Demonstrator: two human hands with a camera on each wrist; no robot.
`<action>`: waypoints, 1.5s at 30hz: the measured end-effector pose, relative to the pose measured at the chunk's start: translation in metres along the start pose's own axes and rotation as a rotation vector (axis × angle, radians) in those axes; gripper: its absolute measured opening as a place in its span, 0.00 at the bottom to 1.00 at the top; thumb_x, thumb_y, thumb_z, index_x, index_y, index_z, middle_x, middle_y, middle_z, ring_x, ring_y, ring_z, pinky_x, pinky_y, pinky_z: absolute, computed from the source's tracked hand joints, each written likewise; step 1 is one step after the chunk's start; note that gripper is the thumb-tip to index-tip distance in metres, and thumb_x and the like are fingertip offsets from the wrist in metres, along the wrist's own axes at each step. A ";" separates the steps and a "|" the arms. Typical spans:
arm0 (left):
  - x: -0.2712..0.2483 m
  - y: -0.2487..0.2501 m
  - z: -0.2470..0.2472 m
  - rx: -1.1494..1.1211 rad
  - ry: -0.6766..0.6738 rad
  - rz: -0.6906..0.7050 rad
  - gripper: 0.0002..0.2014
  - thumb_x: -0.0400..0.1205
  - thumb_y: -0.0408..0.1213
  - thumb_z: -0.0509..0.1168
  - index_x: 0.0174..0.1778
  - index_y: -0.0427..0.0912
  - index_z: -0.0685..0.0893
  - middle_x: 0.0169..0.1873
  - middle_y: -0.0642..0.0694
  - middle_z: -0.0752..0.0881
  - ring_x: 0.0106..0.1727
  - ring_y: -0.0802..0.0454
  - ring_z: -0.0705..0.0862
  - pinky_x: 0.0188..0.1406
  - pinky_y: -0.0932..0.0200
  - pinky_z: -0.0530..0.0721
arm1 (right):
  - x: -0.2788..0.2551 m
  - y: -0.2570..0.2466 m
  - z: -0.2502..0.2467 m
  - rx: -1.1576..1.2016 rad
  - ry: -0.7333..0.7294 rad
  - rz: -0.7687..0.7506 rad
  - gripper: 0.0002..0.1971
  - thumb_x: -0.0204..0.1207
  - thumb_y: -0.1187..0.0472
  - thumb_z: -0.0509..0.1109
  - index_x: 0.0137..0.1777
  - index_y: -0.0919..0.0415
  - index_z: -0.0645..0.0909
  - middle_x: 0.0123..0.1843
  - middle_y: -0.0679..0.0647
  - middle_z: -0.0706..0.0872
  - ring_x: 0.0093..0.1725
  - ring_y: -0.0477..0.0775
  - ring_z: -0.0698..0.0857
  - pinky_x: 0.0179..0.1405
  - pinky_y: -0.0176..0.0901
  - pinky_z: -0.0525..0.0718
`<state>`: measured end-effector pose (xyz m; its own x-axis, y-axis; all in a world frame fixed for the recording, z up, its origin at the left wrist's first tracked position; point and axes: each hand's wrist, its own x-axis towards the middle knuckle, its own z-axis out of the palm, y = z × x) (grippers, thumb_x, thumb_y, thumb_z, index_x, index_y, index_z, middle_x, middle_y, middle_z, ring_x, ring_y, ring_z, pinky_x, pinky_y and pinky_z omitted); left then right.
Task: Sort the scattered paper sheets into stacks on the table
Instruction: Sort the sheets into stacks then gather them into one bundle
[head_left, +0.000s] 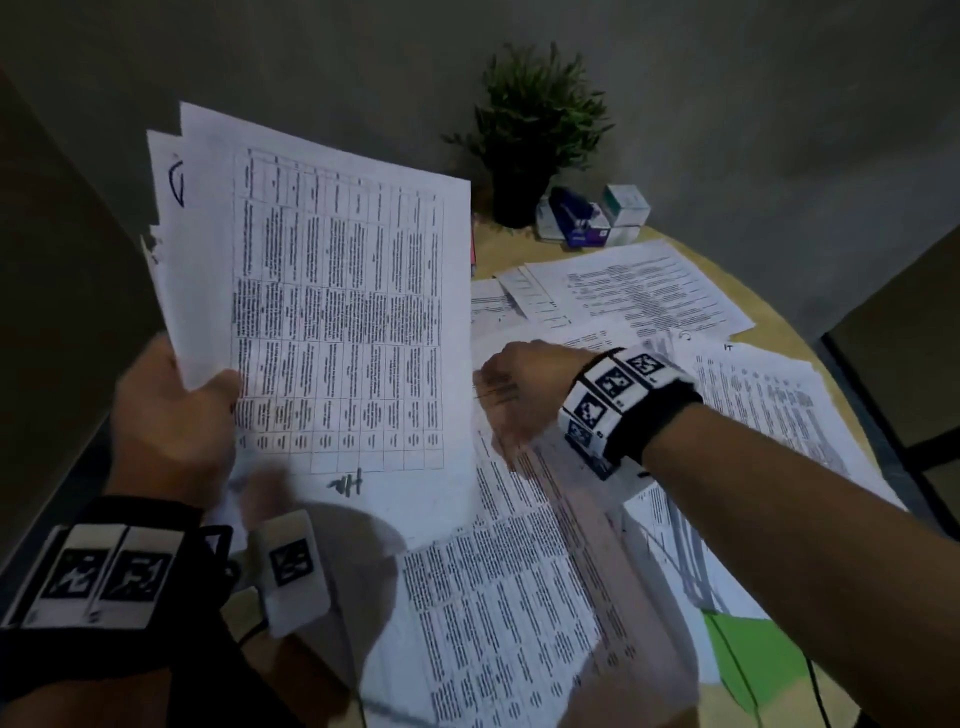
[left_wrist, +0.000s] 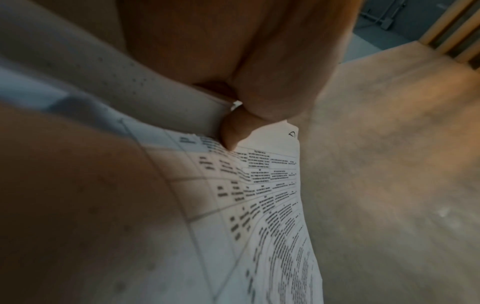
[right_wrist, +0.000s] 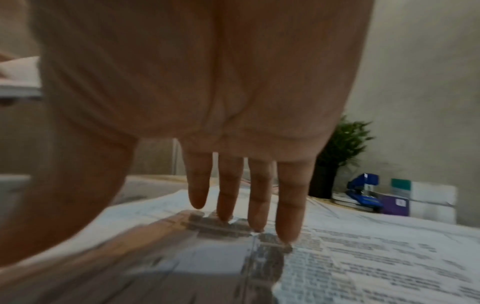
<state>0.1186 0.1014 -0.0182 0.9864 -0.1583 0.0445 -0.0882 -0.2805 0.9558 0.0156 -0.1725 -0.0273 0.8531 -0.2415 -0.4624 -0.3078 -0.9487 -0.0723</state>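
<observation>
- Head view: I judge I'm midway through the gathering step. My left hand (head_left: 171, 415) holds a raised bundle of table-printed sheets (head_left: 332, 301), tilted up off the bench (head_left: 769, 306), thumb on the front page and the other fingers behind. More scattered sheets (head_left: 519, 613) lie overlapping on the bench, on my side of the potted plant (head_left: 530, 140). My right hand (head_left: 524, 395) reaches over them, just right of the bundle's edge, blurred here.
- Head view, next move as I judge it: pinch up one loose sheet cleanly, without dragging its neighbours, and match it to the bundle or lay it on its own stack. The sheets overlap, so lifting one alone needs a careful fingertip.
- Left wrist view: the left grip is closed on the bundle (left_wrist: 259, 195); the thumb (left_wrist: 233, 131) presses the printed face close to the bundle's edge, and several page edges show beneath it.
- Right wrist view: the right grip is open, its fingers (right_wrist: 288, 201) straight and slightly spread, pointing down at a printed sheet (right_wrist: 363, 257). The tips look to be touching or just above the paper; blur stops me telling which. It holds nothing. A blue stapler (right_wrist: 363, 195) and small boxes (right_wrist: 426, 195) sit beside the plant (right_wrist: 345, 144), well beyond the fingers.
</observation>
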 end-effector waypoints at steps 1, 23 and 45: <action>0.000 0.000 -0.001 -0.005 -0.004 0.000 0.14 0.78 0.32 0.64 0.58 0.48 0.83 0.49 0.41 0.87 0.50 0.39 0.87 0.51 0.36 0.87 | 0.000 -0.002 0.008 -0.075 -0.027 -0.004 0.46 0.55 0.39 0.82 0.74 0.52 0.71 0.67 0.50 0.75 0.65 0.57 0.78 0.61 0.53 0.82; 0.002 0.002 -0.003 -0.058 -0.073 -0.047 0.19 0.81 0.26 0.63 0.67 0.44 0.82 0.54 0.49 0.87 0.55 0.49 0.86 0.51 0.56 0.80 | -0.035 0.017 0.040 0.510 0.061 0.163 0.36 0.65 0.65 0.81 0.73 0.52 0.71 0.64 0.47 0.81 0.65 0.50 0.80 0.61 0.45 0.81; 0.000 -0.003 0.009 -0.290 -0.415 -0.046 0.21 0.82 0.20 0.59 0.61 0.49 0.83 0.49 0.57 0.91 0.54 0.58 0.88 0.55 0.59 0.81 | -0.073 0.048 -0.106 1.379 0.725 -0.006 0.10 0.76 0.68 0.67 0.52 0.55 0.85 0.50 0.63 0.78 0.49 0.60 0.75 0.52 0.55 0.74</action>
<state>0.1174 0.0936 -0.0235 0.8449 -0.5313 -0.0627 0.0543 -0.0313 0.9980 -0.0167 -0.2225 0.0967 0.7444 -0.6674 0.0218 -0.0915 -0.1344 -0.9867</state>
